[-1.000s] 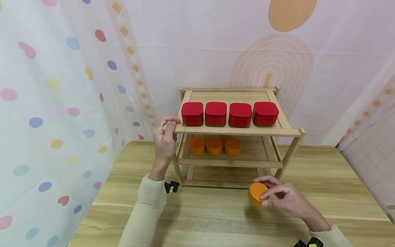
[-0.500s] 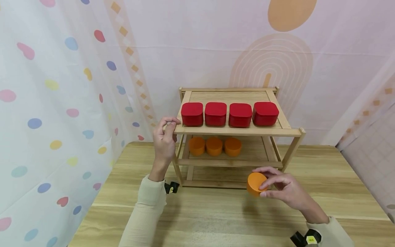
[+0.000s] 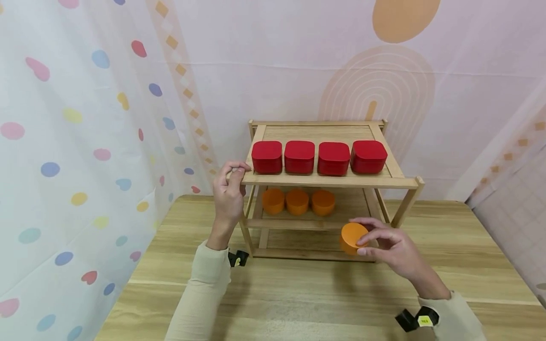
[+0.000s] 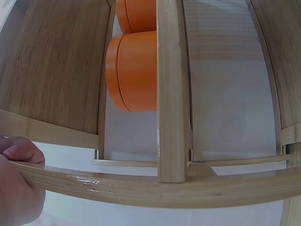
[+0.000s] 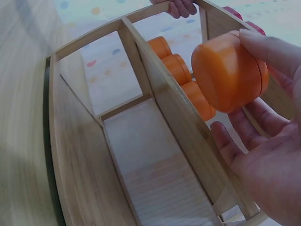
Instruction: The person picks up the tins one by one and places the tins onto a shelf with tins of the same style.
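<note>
My right hand (image 3: 390, 246) pinches a round orange container (image 3: 353, 238) between thumb and fingers, in front of the right part of a wooden three-tier shelf (image 3: 324, 181). In the right wrist view the held orange container (image 5: 228, 70) is tilted and overlaps the middle tier. Three like orange containers (image 3: 297, 202) stand in a row on that tier, towards its left. My left hand (image 3: 229, 192) grips the front left corner of the top tier, with fingers (image 4: 21, 150) curled over the frame in the left wrist view.
Several red boxes (image 3: 300, 157) with rounded corners line the top tier. The shelf's bottom tier (image 3: 307, 239) lies low over the wooden table (image 3: 290, 298). Behind hangs a patterned curtain (image 3: 273, 71). The shelf's right front leg (image 3: 407, 203) stands beside my right hand.
My right hand has lifted the orange container off to a higher place and moved it forward, nearer the shelf. The left hand keeps its grip on the corner.
</note>
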The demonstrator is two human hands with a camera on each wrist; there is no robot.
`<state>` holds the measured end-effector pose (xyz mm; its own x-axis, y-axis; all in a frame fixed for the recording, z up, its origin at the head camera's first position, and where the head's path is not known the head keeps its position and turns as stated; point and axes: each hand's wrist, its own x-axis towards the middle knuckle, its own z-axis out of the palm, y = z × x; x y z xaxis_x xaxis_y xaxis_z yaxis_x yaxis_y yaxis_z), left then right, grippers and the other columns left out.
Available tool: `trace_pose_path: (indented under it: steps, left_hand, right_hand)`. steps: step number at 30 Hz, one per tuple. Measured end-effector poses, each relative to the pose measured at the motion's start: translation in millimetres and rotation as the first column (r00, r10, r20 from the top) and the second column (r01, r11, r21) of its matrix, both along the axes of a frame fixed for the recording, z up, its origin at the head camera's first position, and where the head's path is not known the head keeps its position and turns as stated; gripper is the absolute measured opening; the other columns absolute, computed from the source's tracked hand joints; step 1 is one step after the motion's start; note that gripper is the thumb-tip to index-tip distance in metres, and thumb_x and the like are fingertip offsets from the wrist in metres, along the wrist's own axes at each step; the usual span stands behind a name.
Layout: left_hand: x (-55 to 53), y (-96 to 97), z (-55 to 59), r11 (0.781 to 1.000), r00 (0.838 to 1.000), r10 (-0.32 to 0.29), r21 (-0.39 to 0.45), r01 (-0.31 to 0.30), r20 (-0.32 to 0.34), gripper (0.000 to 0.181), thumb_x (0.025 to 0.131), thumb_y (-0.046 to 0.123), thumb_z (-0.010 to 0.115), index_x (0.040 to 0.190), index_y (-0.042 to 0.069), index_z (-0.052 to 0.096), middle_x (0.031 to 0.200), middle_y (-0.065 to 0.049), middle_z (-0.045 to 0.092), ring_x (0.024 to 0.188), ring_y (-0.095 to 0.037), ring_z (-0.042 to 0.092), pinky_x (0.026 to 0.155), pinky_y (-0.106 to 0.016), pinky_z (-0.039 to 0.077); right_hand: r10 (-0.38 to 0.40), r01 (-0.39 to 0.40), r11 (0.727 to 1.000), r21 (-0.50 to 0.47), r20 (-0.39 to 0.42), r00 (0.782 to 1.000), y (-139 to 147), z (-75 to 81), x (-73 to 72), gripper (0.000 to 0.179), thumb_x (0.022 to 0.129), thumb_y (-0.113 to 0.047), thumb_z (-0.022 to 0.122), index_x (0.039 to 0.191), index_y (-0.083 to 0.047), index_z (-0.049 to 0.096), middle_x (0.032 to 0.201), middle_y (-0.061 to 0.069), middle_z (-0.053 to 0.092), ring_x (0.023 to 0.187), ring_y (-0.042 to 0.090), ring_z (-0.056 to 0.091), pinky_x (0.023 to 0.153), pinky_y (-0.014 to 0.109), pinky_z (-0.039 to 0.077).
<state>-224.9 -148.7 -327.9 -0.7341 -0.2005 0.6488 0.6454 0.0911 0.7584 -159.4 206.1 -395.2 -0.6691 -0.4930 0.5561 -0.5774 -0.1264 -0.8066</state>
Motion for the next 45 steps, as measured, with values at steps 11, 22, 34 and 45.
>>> trace_pose_path:
  steps: [11,22,34,45]
  left_hand:
    - [0.8,-0.9,2.5,1.000,1.000,0.005,0.004,-0.005,0.002,0.024,0.099,0.009,0.043,0.094,-0.006,0.060,0.049,-0.006,0.036,0.041,-0.011,0.031,0.040,-0.021,0.026]
    - [0.6,-2.3,0.6,1.000,1.000,-0.006,0.010,0.006,0.004,0.024,0.099,0.009,0.043,0.095,-0.007,0.060,0.050,0.002,0.037,0.041,-0.011,0.030,0.040,-0.021,0.025]
    - [1.0,0.4,0.6,1.000,1.000,-0.012,0.013,0.012,0.006,0.023,0.099,0.009,0.044,0.093,-0.006,0.060,0.050,0.001,0.038,0.042,-0.010,0.031,0.040,-0.021,0.025]
    - [0.8,0.9,0.0,1.000,1.000,-0.010,0.014,0.010,0.007,0.022,0.098,0.009,0.044,0.092,-0.005,0.060,0.051,0.000,0.038,0.042,-0.009,0.031,0.040,-0.020,0.025]
  right_hand:
    - [-0.107,0.108,0.994,-0.008,0.035,0.994,-3,12.5,-9.7,0.029,0.082,0.021,0.063,0.098,-0.001,0.071,0.135,0.005,0.057,0.120,0.017,0.056,0.089,0.022,0.053]
    - [-0.248,0.246,0.968,0.049,0.040,0.968,-11,19.6,-16.2,0.016,0.085,0.014,0.066,0.097,0.004,0.068,0.124,-0.002,0.063,0.107,0.011,0.062,0.086,0.020,0.053]
    - [-0.358,0.350,0.933,0.089,0.102,0.928,-17,22.1,-24.8,0.011,0.089,0.006,0.066,0.099,0.009,0.068,0.131,-0.001,0.058,0.118,0.008,0.056,0.087,0.017,0.051]
    - [-0.411,0.397,0.909,0.130,0.104,0.906,-17,22.0,-31.7,0.011,0.090,0.001,0.068,0.099,0.006,0.069,0.139,0.018,0.052,0.127,0.005,0.048,0.095,0.014,0.045]
